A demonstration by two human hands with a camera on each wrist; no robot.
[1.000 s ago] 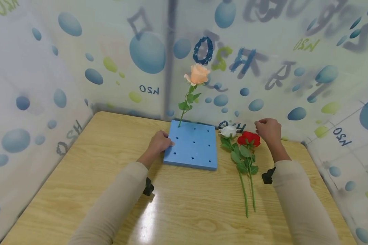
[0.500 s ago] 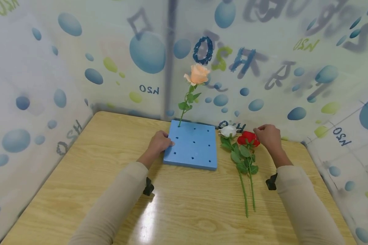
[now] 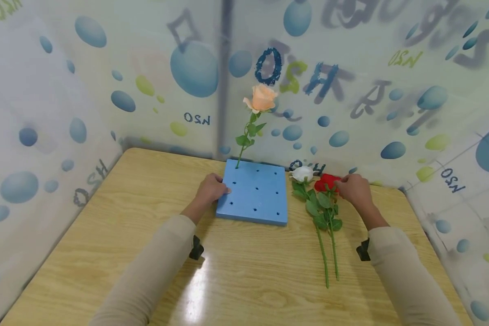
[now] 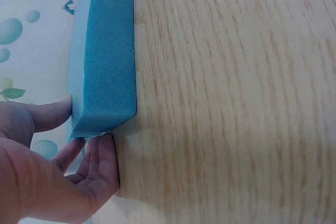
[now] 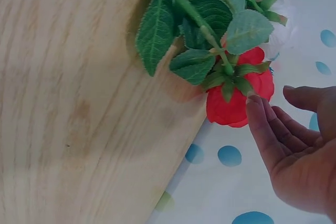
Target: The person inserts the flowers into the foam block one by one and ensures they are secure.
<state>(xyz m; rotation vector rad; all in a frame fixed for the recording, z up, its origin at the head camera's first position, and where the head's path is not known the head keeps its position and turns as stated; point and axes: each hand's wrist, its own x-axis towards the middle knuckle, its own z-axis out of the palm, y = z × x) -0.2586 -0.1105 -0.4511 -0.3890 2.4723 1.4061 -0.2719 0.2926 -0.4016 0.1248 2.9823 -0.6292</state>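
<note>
Wall [image 3: 146, 45]: mirrored "H2O" [image 3: 294, 77] was printed all over
Blue board [image 3: 244, 197]: was pinched at its edge by the left grip [image 3: 210, 187]
Red rose [image 3: 324, 182]: was seen on the bench [image 3: 269, 271], touched by the loose right grip [image 3: 355, 188], brought closer since earlier

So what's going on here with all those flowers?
A person's left hand holds the edge of a flat, square blue foam block with small holes. The right hand is at a green-leaved red rose, fingertips seeming to touch its bloom but not gripping it. That rose lies on the pale wood-grained table beside a green-leaved white rose. One green-stemmed peach rose stands in a hole at the block's far left corner.
</note>
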